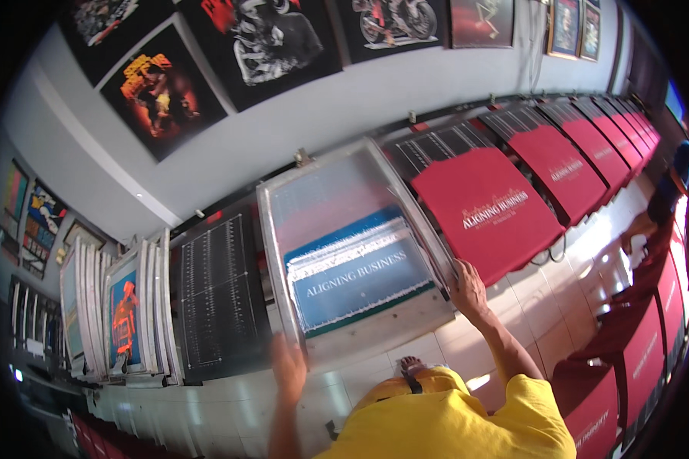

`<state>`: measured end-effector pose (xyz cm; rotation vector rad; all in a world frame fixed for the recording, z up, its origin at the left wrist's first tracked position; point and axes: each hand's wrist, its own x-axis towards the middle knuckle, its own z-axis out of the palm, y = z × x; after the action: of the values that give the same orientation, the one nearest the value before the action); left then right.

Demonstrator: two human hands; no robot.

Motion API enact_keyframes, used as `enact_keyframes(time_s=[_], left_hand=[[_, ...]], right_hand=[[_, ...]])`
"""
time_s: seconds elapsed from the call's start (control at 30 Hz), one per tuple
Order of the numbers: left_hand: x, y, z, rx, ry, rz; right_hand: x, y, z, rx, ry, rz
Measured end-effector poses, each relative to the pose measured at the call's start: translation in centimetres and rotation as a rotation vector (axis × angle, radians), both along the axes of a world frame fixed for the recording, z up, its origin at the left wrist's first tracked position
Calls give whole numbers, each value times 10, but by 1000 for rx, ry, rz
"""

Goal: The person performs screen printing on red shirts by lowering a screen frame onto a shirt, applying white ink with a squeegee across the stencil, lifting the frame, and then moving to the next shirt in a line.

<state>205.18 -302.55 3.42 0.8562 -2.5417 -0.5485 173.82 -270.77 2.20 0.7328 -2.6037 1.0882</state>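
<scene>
In front of me a screen-printing frame [425,222] lies slanted over a bench place, with blue stencil mesh, white lettering and a whitish band of ink across it. My right hand [468,292] is closed round the frame's near right side. At its near left corner is my left hand [288,370], smeared by motion; whether its fingers grip the frame cannot be made out. Just right of the frame a red shirt [486,210] with pale print is stretched flat over a black printing board [442,145]. Whatever lies beneath the mesh is mostly hidden.
More red shirts [555,164] lie on boards in a row to the far right. Left of the frame is a bare black board with white grid marks [216,294], then several upright screens [134,306]. Red shirts on boards [641,363] also line the lower right. A person [670,183] stands at the right.
</scene>
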Motion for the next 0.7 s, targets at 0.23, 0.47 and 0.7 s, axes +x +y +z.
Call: enact_keyframes(time_s=[0.23, 0.47, 0.7], left_hand=[[-26, -26, -5, 102, -31, 261], [-33, -39, -28, 9, 101, 261], [-23, -65, -61, 325, 129, 400]], right_hand=[[-42, -6, -49, -260, -290, -120], [-42, -7, -41, -265, -349, -202], [-49, -11, -49, -271, -365, -142]])
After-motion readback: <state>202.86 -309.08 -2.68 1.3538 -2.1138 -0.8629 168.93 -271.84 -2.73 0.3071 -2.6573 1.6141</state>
